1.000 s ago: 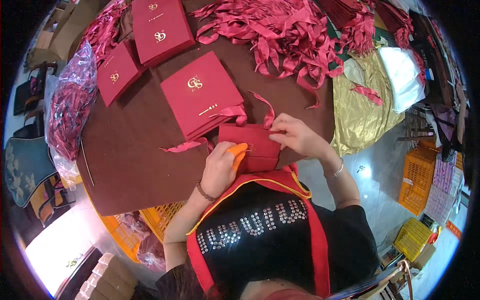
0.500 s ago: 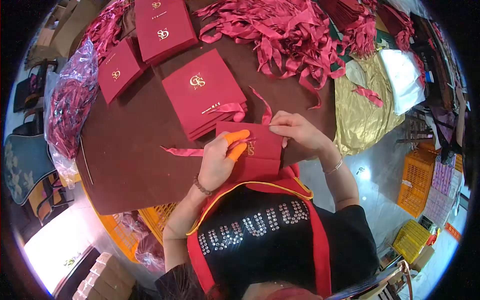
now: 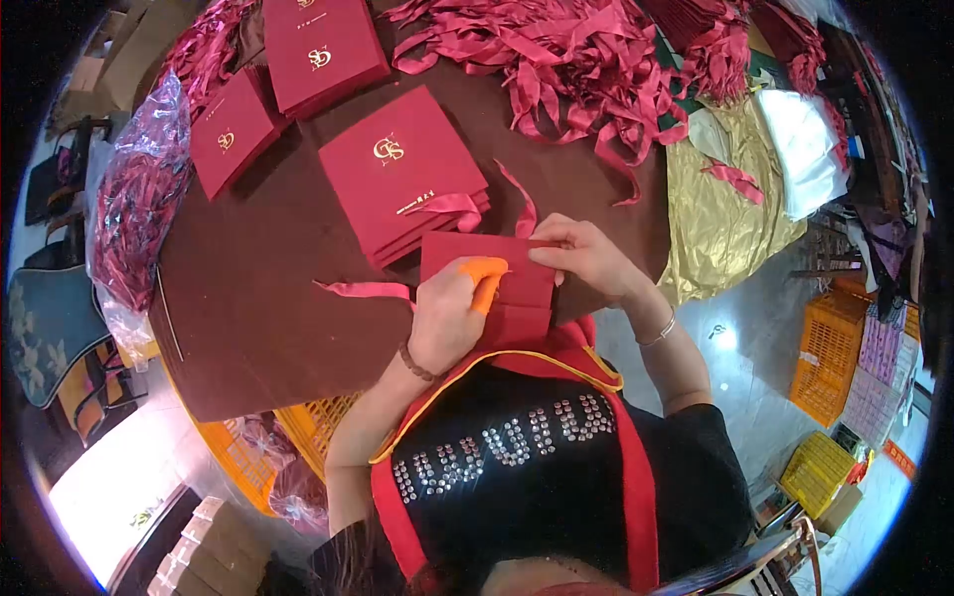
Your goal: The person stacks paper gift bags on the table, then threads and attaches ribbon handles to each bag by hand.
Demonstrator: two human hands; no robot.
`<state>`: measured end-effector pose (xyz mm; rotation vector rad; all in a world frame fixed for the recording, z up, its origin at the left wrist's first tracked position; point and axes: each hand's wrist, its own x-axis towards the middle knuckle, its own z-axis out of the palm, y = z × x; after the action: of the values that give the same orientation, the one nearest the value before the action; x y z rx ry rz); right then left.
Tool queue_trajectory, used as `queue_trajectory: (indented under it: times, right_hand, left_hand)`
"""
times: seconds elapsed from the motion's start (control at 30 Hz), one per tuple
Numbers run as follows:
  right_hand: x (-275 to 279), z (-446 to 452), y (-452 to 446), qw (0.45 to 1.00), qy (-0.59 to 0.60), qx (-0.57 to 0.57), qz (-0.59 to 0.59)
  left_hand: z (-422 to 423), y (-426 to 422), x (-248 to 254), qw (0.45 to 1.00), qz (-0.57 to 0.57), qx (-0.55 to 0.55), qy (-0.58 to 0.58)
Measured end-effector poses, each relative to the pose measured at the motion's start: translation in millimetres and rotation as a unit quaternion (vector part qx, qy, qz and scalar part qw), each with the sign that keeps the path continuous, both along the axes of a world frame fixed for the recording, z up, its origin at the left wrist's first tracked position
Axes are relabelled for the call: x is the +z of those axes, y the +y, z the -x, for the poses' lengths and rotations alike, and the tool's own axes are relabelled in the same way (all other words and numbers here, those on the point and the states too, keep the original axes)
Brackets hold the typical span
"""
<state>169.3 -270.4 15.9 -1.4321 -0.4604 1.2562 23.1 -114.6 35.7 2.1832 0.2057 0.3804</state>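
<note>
A small red folded piece (image 3: 517,290), like a pouch or card sleeve, lies at the table's front edge against the apron. My left hand (image 3: 447,313), with orange covers on its fingertips, rests on the left part of it, fingers bent together on the surface. My right hand (image 3: 586,260) pinches its upper right edge between thumb and fingers. Pink ribbon ends (image 3: 366,289) stick out to the left, and another ribbon (image 3: 517,199) rises above the piece. Just behind sits a stack of red square pouches (image 3: 397,169) with gold lettering.
More red stacks (image 3: 323,60) stand at the back left, near a plastic bag of ribbons (image 3: 139,209). A large heap of pink ribbons (image 3: 566,70) covers the back. Gold wrapping (image 3: 725,238) hangs at the right edge; orange crates (image 3: 827,348) stand on the floor.
My left hand's orange-covered fingers have shifted over the red piece, first spreading apart, now drawn together. My right hand has moved slightly up and left along the top edge.
</note>
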Motion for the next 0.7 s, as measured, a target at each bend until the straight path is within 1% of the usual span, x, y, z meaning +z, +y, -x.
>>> queue_trajectory:
  times: [0.03, 0.13, 0.27, 0.33, 0.37, 0.43, 0.57, 0.63, 0.7]
  right_hand:
    - [0.0, 0.1, 0.1, 1.0, 0.004, -0.005, -0.002]
    - [-0.2, 0.1, 0.9, 1.0, -0.001, 0.001, 0.005]
    - [-1.1, 2.9, -0.1, 1.0, 0.005, -0.004, -0.013]
    - [5.1, 4.7, 1.6, 1.0, -0.009, -0.009, -0.011]
    - [5.4, 5.7, 1.9, 1.0, -0.009, -0.009, -0.011]
    - [5.7, 7.5, 2.4, 1.0, -0.009, -0.018, -0.017]
    - [6.4, 9.1, 2.9, 1.0, -0.014, -0.017, -0.011]
    - [5.9, 9.6, 3.4, 1.0, -0.018, -0.015, -0.014]
    - [8.4, 10.1, 4.8, 1.0, -0.023, -0.016, -0.013]
  left_hand:
    - [1.2, -0.5, 0.6, 0.999, 0.031, -0.001, 0.03]
    - [6.2, -0.2, -8.8, 0.996, 0.061, 0.024, 0.063]
    - [3.8, -1.4, -7.8, 0.997, 0.04, 0.032, 0.066]
    - [-0.8, -5.8, 1.0, 0.993, 0.08, 0.058, 0.059]
    - [-2.4, -6.6, 2.9, 0.993, 0.08, 0.058, 0.059]
    - [-5.1, -8.0, 4.6, 0.996, 0.035, 0.034, 0.077]
    - [-8.1, -11.9, 0.4, 0.995, 0.041, 0.044, 0.083]
    - [-6.6, -10.8, -7.6, 0.998, 0.033, 0.048, 0.037]
    - [-7.7, -10.6, -4.5, 0.998, 0.024, 0.043, 0.045]
